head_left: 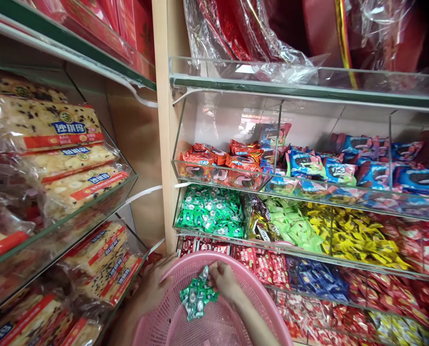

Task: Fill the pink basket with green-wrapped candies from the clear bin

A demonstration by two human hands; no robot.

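Observation:
A pink plastic basket (272,300) with a perforated wall is at the bottom centre. My left hand (159,275) grips its left rim, the fingers curled over the edge. Inside the basket, my right hand (223,279) has its fingertips pinched on a green-and-silver wrapped candy (204,273). Just below those fingers lies a small heap of similar green-wrapped candies (192,303). More green candies (212,211) fill a clear shelf compartment straight above the basket.
Clear bins to the right hold light-green (293,223), yellow (354,235) and blue candies (322,278). Above sit red (214,156) and blue snack packs (304,163). Packaged sachima cakes (66,125) crowd the left shelves. A wooden post (167,144) and glass shelf edges stand close.

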